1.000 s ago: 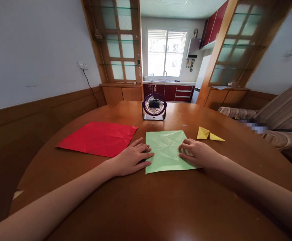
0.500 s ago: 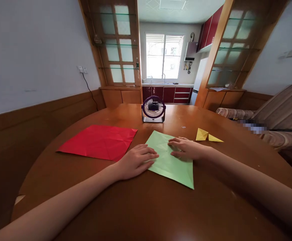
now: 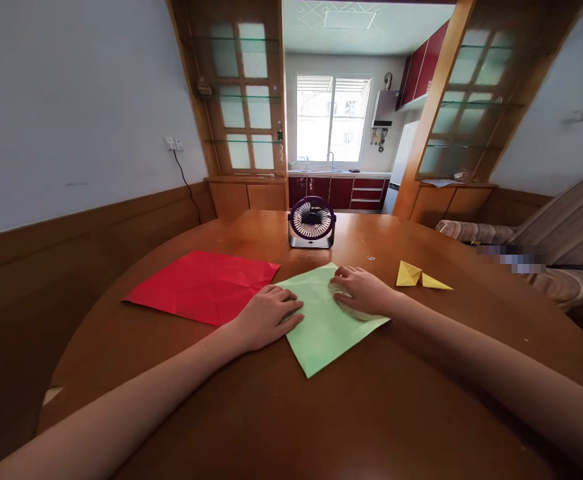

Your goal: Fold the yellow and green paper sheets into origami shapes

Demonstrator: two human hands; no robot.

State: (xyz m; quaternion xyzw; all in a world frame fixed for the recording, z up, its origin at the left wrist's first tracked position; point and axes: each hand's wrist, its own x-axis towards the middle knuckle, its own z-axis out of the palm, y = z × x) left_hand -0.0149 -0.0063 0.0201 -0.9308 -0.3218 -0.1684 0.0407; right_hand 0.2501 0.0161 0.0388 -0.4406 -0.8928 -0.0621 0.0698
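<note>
paper (image 3: pixel 316 340), pale green, lies on the tabletop (image 3: pixel 251 420) under the loosely spread left hand (image 3: pixel 270 313) and curled right hand (image 3: pixel 365 292), whether pinching i cannot tell, and should handle light, limp, easily creased, best taken by opposite edges.

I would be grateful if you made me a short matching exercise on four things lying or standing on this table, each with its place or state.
Things:
1. Green sheet
2. Red sheet
3. Fan
4. Yellow paper

Places or states:
A. Folded into pointed shapes
B. Standing at the far side of the table
C. Touched by the left hand and the right hand
D. Spread out on the left

Pairs: 1-C, 2-D, 3-B, 4-A
</note>
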